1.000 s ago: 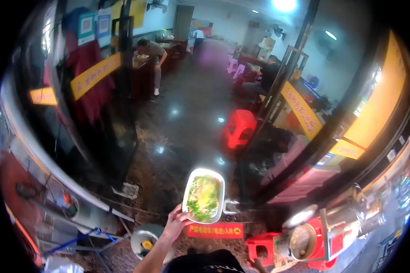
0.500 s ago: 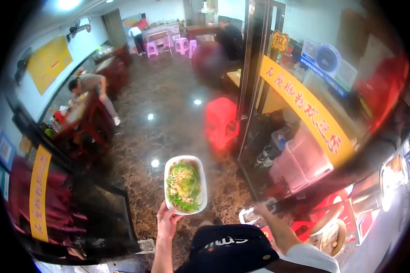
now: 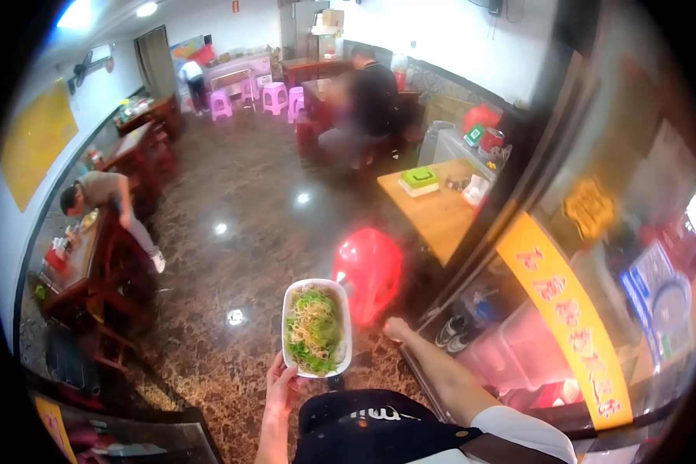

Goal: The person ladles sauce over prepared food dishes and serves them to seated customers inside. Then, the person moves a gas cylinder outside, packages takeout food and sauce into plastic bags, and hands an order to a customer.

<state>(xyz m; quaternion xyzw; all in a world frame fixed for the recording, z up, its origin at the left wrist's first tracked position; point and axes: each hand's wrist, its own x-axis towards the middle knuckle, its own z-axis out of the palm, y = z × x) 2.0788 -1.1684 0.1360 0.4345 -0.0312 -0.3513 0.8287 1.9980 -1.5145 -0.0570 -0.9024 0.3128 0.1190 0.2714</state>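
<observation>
My left hand grips the near left corner of a white rectangular food tray, thumb at the rim and the other fingers mostly hidden. Shredded green vegetables and pale noodle-like strands fill the tray, which stays roughly level in front of my dark apron. To the right, my right hand is held out near a red plastic stool. Its fingers are too foreshortened and blurred to read, and I make out nothing held in it.
A glass door panel with a yellow banner stands close on my right, another panel low on my left. A wooden table stands beyond the stool. A seated person leans over a left table; other people and pink stools are farther back.
I have moved forward into the doorway, so the stool and tables look nearer. My right hand has moved from beside the door's handle to near the stool. The tray remains in my left hand.
</observation>
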